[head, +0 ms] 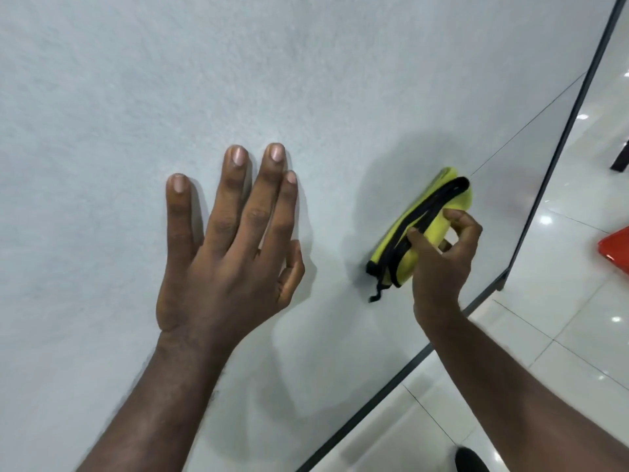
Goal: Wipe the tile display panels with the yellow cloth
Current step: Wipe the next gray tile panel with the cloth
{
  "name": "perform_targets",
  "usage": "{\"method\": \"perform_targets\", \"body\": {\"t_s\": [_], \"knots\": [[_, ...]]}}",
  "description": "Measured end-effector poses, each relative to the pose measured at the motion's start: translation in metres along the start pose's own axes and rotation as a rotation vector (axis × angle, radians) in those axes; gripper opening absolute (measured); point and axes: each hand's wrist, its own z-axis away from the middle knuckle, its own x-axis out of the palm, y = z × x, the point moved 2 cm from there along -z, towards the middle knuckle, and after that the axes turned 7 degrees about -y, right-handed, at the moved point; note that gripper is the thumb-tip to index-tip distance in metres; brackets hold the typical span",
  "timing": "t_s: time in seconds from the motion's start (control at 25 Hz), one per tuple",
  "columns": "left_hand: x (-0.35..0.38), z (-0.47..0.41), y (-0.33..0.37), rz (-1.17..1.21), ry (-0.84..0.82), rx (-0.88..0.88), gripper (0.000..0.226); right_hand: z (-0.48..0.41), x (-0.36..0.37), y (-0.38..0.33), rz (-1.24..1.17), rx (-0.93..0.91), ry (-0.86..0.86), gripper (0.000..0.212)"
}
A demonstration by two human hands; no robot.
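The panel (136, 80) fills most of the frame in pale grey-white, faintly mottled with a fine grainy speckle. At centre right the cloth (430, 224) shows bright yellow, with black trim (439, 195) along its edges and a loose black thread below. A dark grey frame (391, 383) borders the panel on the right. Lower right, the floor (544, 352) is glossy white tile with thin dark grout lines and bright light spots. A red object (616, 250) sits at the right edge, and something black (471, 459) at the bottom.
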Motion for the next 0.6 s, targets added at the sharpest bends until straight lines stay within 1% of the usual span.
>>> {"method": "perform_targets", "body": {"t_s": [0.08,0.12,0.2,0.24,0.28,0.32,0.36,0.4,0.52,0.56,0.6], "knots": [[-0.001,0.001,0.000,0.003,0.000,-0.005,0.077,-0.017,0.004,-0.013,-0.004,0.122,0.024,0.047],[-0.001,0.001,0.000,-0.006,0.006,-0.003,0.077,-0.018,0.005,-0.021,0.000,0.111,0.030,0.047],[0.001,0.000,0.000,-0.014,0.014,0.003,0.076,-0.012,0.006,-0.028,0.088,-0.109,-0.025,0.049],[0.002,-0.001,0.000,-0.009,0.015,0.003,0.076,-0.009,0.004,-0.028,0.118,-0.186,-0.031,0.051],[0.003,-0.001,-0.001,-0.005,0.013,0.002,0.076,-0.010,0.003,-0.026,0.114,-0.178,-0.033,0.051],[0.003,-0.002,0.000,-0.006,0.009,0.000,0.075,-0.010,0.003,-0.025,0.087,-0.113,-0.071,0.050],[0.002,-0.002,0.000,-0.008,0.010,-0.002,0.075,-0.008,0.004,-0.024,0.050,0.044,-0.071,0.048],[0.001,-0.002,0.000,-0.006,0.015,-0.002,0.074,0.000,0.006,-0.029,0.037,0.104,-0.059,0.048],[-0.002,-0.004,-0.005,0.047,0.018,0.016,0.072,0.047,0.010,-0.049,0.122,-0.374,-0.157,0.057],[-0.004,-0.003,-0.007,0.099,0.007,0.024,0.071,0.052,0.012,-0.052,0.117,-0.443,-0.142,0.060],[-0.009,0.001,-0.012,0.168,-0.007,0.026,0.070,0.047,0.014,-0.052,0.119,-0.378,-0.119,0.061]]}}
